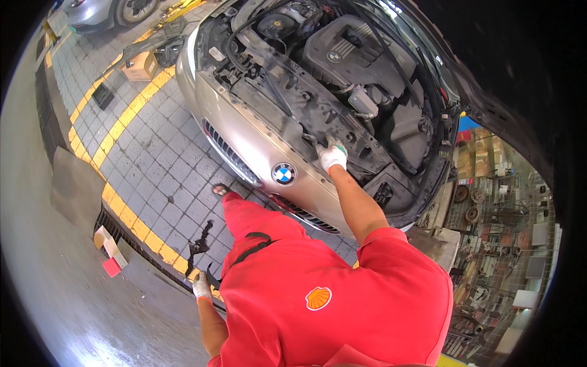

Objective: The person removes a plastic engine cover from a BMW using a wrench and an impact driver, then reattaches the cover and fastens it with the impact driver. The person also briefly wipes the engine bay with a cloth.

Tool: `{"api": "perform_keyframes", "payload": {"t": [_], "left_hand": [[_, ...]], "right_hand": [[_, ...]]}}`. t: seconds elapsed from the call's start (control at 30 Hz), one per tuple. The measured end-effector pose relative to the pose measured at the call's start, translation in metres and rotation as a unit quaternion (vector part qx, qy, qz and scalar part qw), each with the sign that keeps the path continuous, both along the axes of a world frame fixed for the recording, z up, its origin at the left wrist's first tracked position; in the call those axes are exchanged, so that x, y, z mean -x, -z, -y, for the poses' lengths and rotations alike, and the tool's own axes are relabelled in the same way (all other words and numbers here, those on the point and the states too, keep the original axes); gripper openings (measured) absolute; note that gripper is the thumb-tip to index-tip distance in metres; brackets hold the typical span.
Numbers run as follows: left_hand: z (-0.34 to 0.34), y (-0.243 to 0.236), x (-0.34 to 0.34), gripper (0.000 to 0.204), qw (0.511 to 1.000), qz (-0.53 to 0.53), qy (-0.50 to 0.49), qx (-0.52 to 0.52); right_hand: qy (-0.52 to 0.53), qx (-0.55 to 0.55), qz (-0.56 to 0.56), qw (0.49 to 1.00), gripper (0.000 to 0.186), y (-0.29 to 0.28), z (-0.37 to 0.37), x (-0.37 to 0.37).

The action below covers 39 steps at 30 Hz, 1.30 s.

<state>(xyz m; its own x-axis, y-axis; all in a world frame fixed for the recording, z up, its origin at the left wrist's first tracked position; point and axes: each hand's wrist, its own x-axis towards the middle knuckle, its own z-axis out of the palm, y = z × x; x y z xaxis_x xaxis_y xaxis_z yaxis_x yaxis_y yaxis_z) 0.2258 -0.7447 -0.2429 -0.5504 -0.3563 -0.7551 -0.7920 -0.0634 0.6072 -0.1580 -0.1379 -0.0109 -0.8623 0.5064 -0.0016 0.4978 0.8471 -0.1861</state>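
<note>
My right hand, in a white work glove, reaches over the front of a beige car whose hood is raised. Its fingers are bent at the black front panel of the engine bay; what lies under them is hidden. Low at my left side hangs my left hand, also gloved, its fingers curled by a thin, irregular black strip. The strip's lower end meets the fingers and seems held there. A black engine cover sits farther back in the bay.
An opened small box lies left of a floor grate. A cardboard box and a black tray are on the tiles farther off. Another car stands at far left. Shelving with many parts is at right.
</note>
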Motion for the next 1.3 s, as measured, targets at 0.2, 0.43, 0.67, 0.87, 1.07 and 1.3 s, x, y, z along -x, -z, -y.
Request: {"api": "perform_keyframes", "payload": {"t": [0.2,0.43,0.67,0.87,1.07,1.3], "left_hand": [[0.05,-0.062,0.13,0.033,0.999,0.008,0.038,0.009],[0.196,-0.07,0.207,0.036,0.989,0.144,0.031,0.022],[0.281,-0.086,0.334,0.044,0.982,0.08,-0.168,-0.002],[0.357,-0.076,0.422,0.05,0.995,0.095,-0.032,0.014],[0.475,-0.033,0.5,0.045,0.963,0.058,-0.117,-0.234],[0.633,0.006,0.641,0.026,0.992,0.004,-0.067,-0.105]], "right_hand": [[-0.072,0.078,-0.23,0.967,0.05,-0.019,0.13,0.117],[-0.42,0.323,-0.188,0.827,0.03,-0.013,0.38,0.246],[-0.64,0.418,0.039,0.643,0.026,-0.066,0.581,0.312],[-0.506,0.275,0.321,0.752,0.049,-0.006,0.612,0.395],[-0.127,0.241,0.332,0.903,0.04,0.13,0.523,0.405],[-0.089,0.158,0.462,0.868,0.041,0.139,0.535,0.351]]}}
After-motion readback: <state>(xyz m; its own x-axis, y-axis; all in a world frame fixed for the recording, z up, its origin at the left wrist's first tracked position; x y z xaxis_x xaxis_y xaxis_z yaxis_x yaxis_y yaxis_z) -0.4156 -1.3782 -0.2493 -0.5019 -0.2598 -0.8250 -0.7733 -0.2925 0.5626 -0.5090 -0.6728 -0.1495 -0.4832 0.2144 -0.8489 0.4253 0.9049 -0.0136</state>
